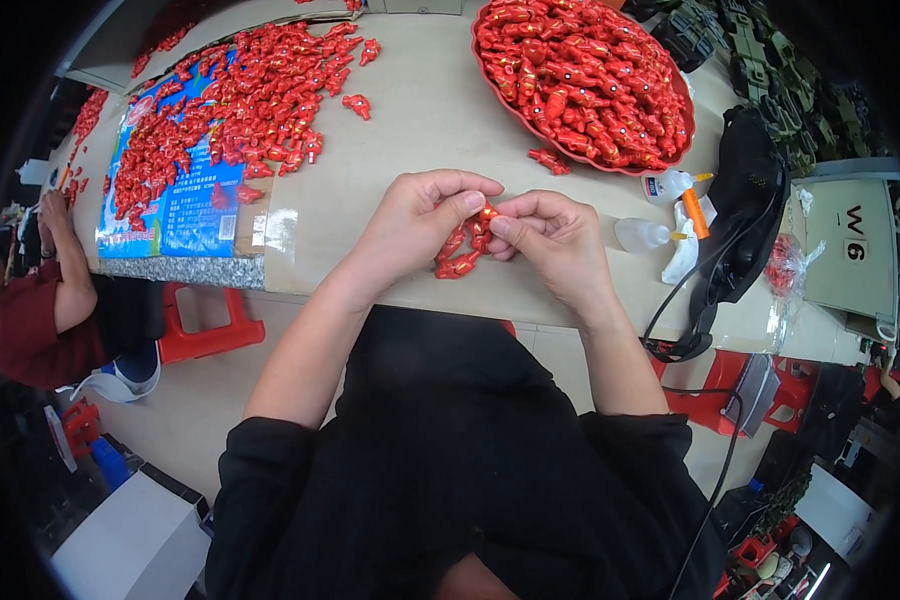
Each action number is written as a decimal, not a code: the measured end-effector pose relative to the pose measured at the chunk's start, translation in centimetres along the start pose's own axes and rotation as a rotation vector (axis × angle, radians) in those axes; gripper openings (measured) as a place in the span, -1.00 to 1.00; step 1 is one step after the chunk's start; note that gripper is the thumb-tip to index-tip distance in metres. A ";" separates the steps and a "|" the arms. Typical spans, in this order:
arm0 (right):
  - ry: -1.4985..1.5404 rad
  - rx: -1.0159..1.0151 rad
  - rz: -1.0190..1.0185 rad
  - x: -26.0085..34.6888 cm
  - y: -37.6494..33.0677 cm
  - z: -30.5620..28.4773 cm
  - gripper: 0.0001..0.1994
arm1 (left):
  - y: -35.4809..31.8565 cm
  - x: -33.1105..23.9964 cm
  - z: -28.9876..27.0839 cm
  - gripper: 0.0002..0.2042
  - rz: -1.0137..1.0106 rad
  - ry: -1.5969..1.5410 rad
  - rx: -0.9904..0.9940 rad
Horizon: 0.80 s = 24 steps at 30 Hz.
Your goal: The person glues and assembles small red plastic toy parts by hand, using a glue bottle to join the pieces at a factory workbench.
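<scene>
My left hand (420, 222) and my right hand (552, 238) meet over the near edge of the beige table (440, 120). Together they pinch a small red toy figure (466, 246) with yellow marks; its lower part hangs between my palms. Fingertips of both hands press on its top end. A big red tray (500, 95) heaped with the same red figures stands at the far right. One loose figure (549, 159) lies just in front of that tray.
Many red figures are spread over a blue printed sheet (175, 215) at the far left. Two small glue bottles (660, 205) and a black bag (750, 200) lie right of my hands. Another person in a dark red sleeve (30, 330) sits at the left. Red stools (205, 335) stand below.
</scene>
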State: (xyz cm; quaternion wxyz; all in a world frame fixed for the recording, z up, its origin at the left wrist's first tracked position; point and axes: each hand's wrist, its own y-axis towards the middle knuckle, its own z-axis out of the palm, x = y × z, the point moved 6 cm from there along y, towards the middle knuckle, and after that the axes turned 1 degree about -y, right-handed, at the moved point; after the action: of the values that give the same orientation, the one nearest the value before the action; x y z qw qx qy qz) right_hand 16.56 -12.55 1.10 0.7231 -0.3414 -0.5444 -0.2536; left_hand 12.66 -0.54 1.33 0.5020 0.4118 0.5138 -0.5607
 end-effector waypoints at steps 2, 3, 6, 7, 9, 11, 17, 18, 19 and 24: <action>0.013 0.002 -0.004 -0.2 0.1 0.0 -0.91 | 0.2 0.0 -0.1 -0.81 -0.034 -0.019 0.013; 0.026 0.005 -0.012 -0.2 0.2 0.0 -0.91 | 0.2 0.2 -0.1 -0.81 -0.064 0.003 0.020; 0.012 0.008 -0.028 -0.2 0.3 -0.1 -0.91 | 0.4 0.0 -0.2 -0.81 -0.093 0.031 0.017; 0.005 0.018 -0.022 -0.3 0.4 0.0 -0.91 | 0.4 -0.1 -0.2 -0.81 -0.091 0.044 0.016; 0.027 0.000 -0.033 -0.4 0.5 -0.2 -0.90 | 0.7 0.1 -0.3 -0.81 -0.083 0.034 0.005; 0.023 0.001 -0.026 -0.3 0.5 0.0 -0.90 | 0.8 0.2 -0.3 -0.81 -0.074 0.023 -0.005; 0.018 -0.015 -0.025 -0.2 0.6 -0.1 -0.88 | 1.2 0.2 -0.2 -0.81 -0.096 -0.021 0.007; 0.021 -0.013 -0.030 -0.2 0.6 -0.2 -0.87 | 1.3 0.3 -0.2 -0.81 -0.093 -0.006 0.003; 0.018 -0.012 -0.029 -0.2 0.6 -0.1 -0.87 | 1.4 0.4 -0.2 -0.81 -0.091 0.011 0.000; 0.029 -0.025 -0.025 -0.2 0.6 -0.1 -0.86 | 1.6 0.5 -0.2 -0.80 -0.100 -0.007 -0.011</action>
State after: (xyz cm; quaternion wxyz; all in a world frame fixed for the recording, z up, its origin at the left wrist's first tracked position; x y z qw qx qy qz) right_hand 17.07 -12.25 0.76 0.7234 -0.3398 -0.5348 -0.2743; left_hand 14.12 -0.31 0.59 0.4775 0.3810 0.5348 -0.5838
